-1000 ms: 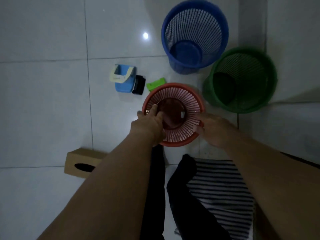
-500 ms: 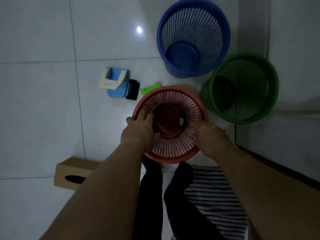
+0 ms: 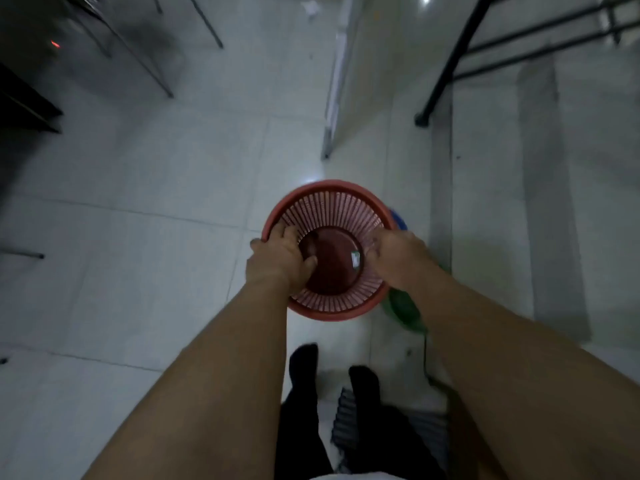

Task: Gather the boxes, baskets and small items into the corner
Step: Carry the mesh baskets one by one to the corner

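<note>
A red slatted plastic basket hangs above the tiled floor in the middle of the view, its mouth facing me. My left hand grips its left rim, fingers curled inside the wall. On the right rim, my right hand holds it the same way. A sliver of the blue basket shows past the red rim at the right. Part of the green basket peeks out under my right forearm. The boxes and small items are out of view.
A pale panel edge rises from the floor ahead. Black metal frame legs stand at the upper right, thin chair legs and dark furniture at the upper left. My dark-trousered legs are below, beside a striped mat.
The red basket has been lifted off the floor in both hands. The view has swung up and away, so the blue and green baskets are nearly hidden and the boxes are gone from sight.
</note>
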Tool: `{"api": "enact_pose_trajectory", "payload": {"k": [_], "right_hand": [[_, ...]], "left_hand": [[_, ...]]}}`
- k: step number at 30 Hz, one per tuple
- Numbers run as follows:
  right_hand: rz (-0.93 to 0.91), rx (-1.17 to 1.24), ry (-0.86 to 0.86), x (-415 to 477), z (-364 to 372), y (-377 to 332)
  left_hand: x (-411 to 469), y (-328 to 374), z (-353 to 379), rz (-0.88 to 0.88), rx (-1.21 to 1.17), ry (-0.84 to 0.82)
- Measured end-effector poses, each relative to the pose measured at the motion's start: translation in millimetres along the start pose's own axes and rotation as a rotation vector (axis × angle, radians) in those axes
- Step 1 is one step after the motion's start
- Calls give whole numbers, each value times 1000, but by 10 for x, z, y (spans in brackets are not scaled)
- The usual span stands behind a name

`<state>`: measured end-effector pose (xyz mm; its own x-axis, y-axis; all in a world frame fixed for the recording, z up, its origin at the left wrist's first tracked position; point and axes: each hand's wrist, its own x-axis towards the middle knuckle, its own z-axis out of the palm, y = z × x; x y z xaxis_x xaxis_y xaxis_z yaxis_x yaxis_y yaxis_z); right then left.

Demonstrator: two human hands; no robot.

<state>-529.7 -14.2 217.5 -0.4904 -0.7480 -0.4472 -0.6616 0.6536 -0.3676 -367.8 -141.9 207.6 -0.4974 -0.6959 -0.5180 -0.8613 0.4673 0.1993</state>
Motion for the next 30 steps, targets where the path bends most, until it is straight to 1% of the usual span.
{"api": "enact_pose_trajectory", "payload": {"k": [2,4,7,11,15,18,22,26,30], "right_hand": [[-71,-81,36,11,-279,-195],[-140,-102,50,-24,-506,-375],[-246,-149,61,-77,-693,-631],[-436,-208,87,-210,-721,-1221],[-695,-267,93,-502,-562,-2117],[-920,-267,119,-870,-272,-2915],[-1174,-250,93,-1620,396,-4009],[-1375,-267,0,-2654,1307,-4999],[-1515,-271,-116,-3637,2215,-5698]], "left_hand": [[-145,-51,-233,-30,-45,99],[-315,-96,-408,-78,-74,181],[-595,-202,-579,-171,-93,254],[-1134,-576,-779,-300,-116,372],[-1821,-1226,-940,-504,-135,527],[-2473,-1849,-979,-650,-163,629],[-3556,-2777,-818,-864,-168,713],[-4838,-3637,-421,-1095,-183,732],[-5932,-4346,-8,-1280,-224,734]]}}
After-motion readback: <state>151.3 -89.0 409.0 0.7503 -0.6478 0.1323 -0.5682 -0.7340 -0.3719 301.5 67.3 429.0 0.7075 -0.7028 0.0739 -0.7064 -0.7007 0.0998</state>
